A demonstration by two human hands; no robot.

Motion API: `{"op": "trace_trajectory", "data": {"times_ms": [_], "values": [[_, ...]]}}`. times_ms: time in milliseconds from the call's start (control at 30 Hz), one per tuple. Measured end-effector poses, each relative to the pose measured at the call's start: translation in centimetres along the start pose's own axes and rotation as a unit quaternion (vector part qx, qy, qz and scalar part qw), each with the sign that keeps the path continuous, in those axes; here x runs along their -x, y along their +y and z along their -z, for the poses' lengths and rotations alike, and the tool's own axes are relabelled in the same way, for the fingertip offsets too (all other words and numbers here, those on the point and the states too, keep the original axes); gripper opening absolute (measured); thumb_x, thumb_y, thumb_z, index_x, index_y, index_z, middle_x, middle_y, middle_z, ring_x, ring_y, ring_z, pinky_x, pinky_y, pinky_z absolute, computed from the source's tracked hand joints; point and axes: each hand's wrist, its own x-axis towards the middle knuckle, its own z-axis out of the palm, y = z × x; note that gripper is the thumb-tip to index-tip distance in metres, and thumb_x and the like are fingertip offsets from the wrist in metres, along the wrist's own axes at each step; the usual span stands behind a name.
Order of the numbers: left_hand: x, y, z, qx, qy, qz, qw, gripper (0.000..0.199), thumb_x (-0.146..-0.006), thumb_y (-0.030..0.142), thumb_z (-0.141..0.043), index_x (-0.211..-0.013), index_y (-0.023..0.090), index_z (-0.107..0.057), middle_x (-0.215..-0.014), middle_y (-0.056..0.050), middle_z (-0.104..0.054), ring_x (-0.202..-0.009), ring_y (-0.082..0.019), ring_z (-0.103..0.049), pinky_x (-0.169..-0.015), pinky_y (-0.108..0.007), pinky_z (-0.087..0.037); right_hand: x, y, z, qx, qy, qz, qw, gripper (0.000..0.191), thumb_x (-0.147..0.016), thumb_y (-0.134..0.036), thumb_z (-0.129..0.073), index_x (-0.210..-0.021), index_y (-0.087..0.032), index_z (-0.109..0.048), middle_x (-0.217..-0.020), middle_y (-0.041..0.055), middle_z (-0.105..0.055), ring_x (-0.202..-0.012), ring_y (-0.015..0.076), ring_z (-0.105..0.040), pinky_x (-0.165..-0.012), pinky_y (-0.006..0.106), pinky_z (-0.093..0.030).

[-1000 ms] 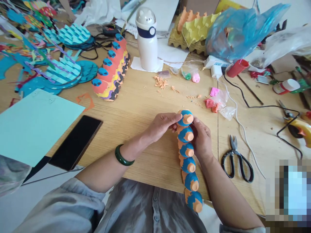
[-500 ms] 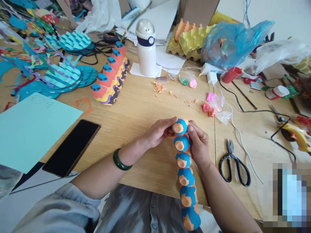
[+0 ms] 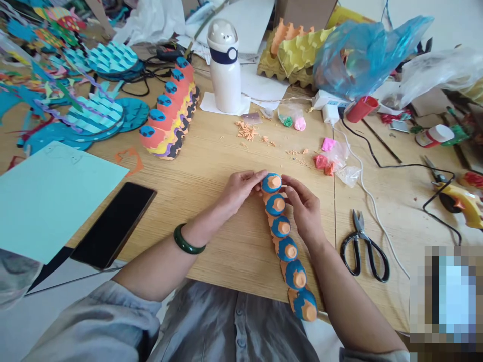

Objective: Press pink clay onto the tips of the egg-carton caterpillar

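Observation:
A strip of egg carton (image 3: 281, 228), its row of cups painted blue and orange with orange knobs on top, slants from the tabletop toward my body; its near end reaches the table's front edge. My left hand (image 3: 241, 188), with a dark green bangle on the wrist, pinches the far cup from the left, thumb on top. On the other side, my right hand (image 3: 305, 206) has its thumb and fingers apart, fingertips at or just beside the far cup. A second egg carton piece (image 3: 169, 113), orange-red with blue-topped cups and yellow, purple and black edges, stands farther back.
Black-handled scissors (image 3: 363, 246) lie right of my right hand, near a white cable (image 3: 364, 186). A phone (image 3: 113, 223) and light green sheet (image 3: 56, 196) lie left. Behind are a white bottle (image 3: 225, 83), orange scraps (image 3: 247, 130), clay lumps (image 3: 322, 162) and a blue bag (image 3: 350, 60).
The strip has tilted and turned, so its knobs face more to the right and its near end has risen. My right hand has loosened, its fingers spreading. The view has shifted slightly.

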Motion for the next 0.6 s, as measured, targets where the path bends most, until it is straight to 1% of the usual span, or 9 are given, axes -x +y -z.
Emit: {"op": "trace_trajectory", "data": {"times_ms": [67,133,233,267,333,400,433,533,600], "values": [[-0.4,-0.1,0.4,-0.030,0.010,-0.023,0.999,0.050,-0.071,0.058,-0.088,-0.064,0.015,-0.064,-0.063,0.001,-0.061,-0.063,-0.011,-0.058,-0.062,-0.026,-0.049,-0.1,0.0,-0.1,0.036,-0.011,0.029,0.999,0.037,-0.093,-0.047,-0.070,-0.121,-0.025,-0.077,-0.125,0.0088,-0.080,-0.113,0.0266,-0.074,-0.096,0.044,-0.060],[-0.7,-0.1,0.6,-0.041,0.034,-0.046,0.998,0.038,-0.077,0.049,-0.084,-0.073,0.014,-0.070,-0.069,-0.001,-0.066,-0.067,-0.012,-0.061,-0.066,-0.026,-0.051,-0.2,0.4,-0.1,0.057,-0.015,0.040,0.997,0.036,-0.093,-0.044,-0.068,-0.122,-0.024,-0.077,-0.124,0.0089,-0.080,-0.114,0.0257,-0.074,-0.096,0.044,-0.061],[-0.7,0.3,0.6,0.017,0.074,-0.081,0.994,0.016,-0.081,0.025,-0.074,-0.090,0.012,-0.076,-0.081,-0.002,-0.072,-0.074,-0.010,-0.065,-0.071,-0.024,-0.052,-0.7,1.3,-0.1,0.084,0.002,0.058,0.995,0.033,-0.094,-0.039,-0.066,-0.119,-0.022,-0.078,-0.124,0.0111,-0.079,-0.109,0.0242,-0.074,-0.092,0.042,-0.062],[-0.6,0.6,0.5,0.052,0.071,-0.085,0.992,0.018,-0.080,0.018,-0.069,-0.096,0.012,-0.077,-0.086,-0.004,-0.074,-0.079,-0.011,-0.067,-0.076,-0.024,-0.054,-0.8,1.6,0.0,0.095,0.015,0.073,0.993,0.032,-0.094,-0.038,-0.066,-0.117,-0.021,-0.078,-0.123,0.0120,-0.078,-0.108,0.0238,-0.073,-0.089,0.041,-0.063],[-0.1,1.2,0.1,0.121,0.034,-0.073,0.989,0.029,-0.080,0.010,-0.061,-0.105,0.011,-0.077,-0.100,-0.007,-0.078,-0.096,-0.014,-0.073,-0.094,-0.029,-0.057,-0.9,1.9,0.0,0.109,0.049,0.108,0.987,0.029,-0.095,-0.037,-0.065,-0.114,-0.020,-0.079,-0.122,0.0125,-0.076,-0.103,0.0226,-0.073,-0.080,0.038,-0.063],[0.7,1.7,-0.4,0.159,-0.024,-0.046,0.986,0.036,-0.082,0.008,-0.059,-0.114,0.011,-0.075,-0.114,-0.011,-0.079,-0.113,-0.018,-0.074,-0.111,-0.037,-0.053,-0.7,1.7,0.1,0.111,0.078,0.147,0.980,0.026,-0.098,-0.035,-0.063,-0.116,-0.023,-0.078,-0.121,0.0108,-0.073,-0.098,0.0207,-0.071,-0.074,0.035,-0.063],[1.1,1.8,-0.6,0.169,-0.053,-0.033,0.984,0.038,-0.084,0.009,-0.060,-0.119,0.012,-0.074,-0.120,-0.012,-0.079,-0.119,-0.020,-0.074,-0.116,-0.041,-0.050,-0.5,1.5,0.1,0.112,0.086,0.172,0.975,0.025,-0.100,-0.034,-0.062,-0.118,-0.024,-0.077,-0.121,0.0096,-0.072,-0.096,0.0198,-0.070,-0.073,0.035,-0.062],[2.1,1.7,-1.2,0.188,-0.121,0.000,0.975,0.048,-0.089,0.013,-0.065,-0.137,0.016,-0.068,-0.130,-0.012,-0.078,-0.128,-0.025,-0.072,-0.120,-0.046,-0.048,0.2,0.6,0.2,0.150,0.094,0.279,0.944,0.027,-0.101,-0.028,-0.064,-0.125,-0.030,-0.076,-0.116,0.0074,-0.068,-0.098,0.0206,-0.066,-0.075,0.037,-0.061],[2.6,1.5,-1.3,0.189,-0.145,0.019,0.971,0.058,-0.092,0.018,-0.069,-0.150,0.021,-0.059,-0.133,-0.012,-0.077,-0.131,-0.026,-0.071,-0.118,-0.048,-0.049,0.5,0.1,0.2,0.209,0.093,0.360,0.904,0.031,-0.100,-0.023,-0.066,-0.129,-0.032,-0.075,-0.112,0.0073,-0.067,-0.099,0.0227,-0.063,-0.077,0.039,-0.059]]}}
